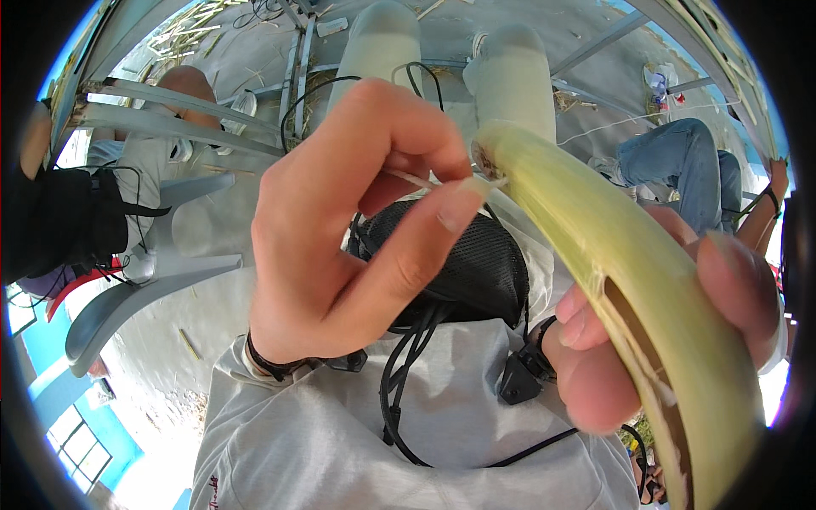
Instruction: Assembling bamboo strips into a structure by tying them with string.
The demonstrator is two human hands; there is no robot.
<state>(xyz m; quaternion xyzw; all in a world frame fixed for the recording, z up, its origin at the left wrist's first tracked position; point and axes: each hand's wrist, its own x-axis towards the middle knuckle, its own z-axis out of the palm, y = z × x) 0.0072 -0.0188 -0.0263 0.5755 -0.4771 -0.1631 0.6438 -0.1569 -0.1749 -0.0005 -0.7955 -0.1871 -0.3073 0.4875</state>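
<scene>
A split, pale-green plant stalk (616,229) slants at right, clasped in the right hand (595,382); the left hand (340,221) pinches white string (410,178) by its tip, apparently drawing it, calling next for steady tension.

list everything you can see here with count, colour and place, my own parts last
stalk: 1, yellow-green, split along one side, gripped at right
string: white, pinched by the stalk's tip; another stretch upper right, unclear if joined
pouch: 1, black mesh, centre
cables: several, black, around the pouch
shirt: 1, pale grey, lower centre
wrist straps: 2, black, one per wrist
chair: 1, grey, left
frame bars: several, grey, upper left and right
straw: many pieces, pale, floor upper left
jeans: 1 pair, blue, on another person, right
window: at least 1, bright panes, lower left
hands: 2, bare, left centre, right right
</scene>
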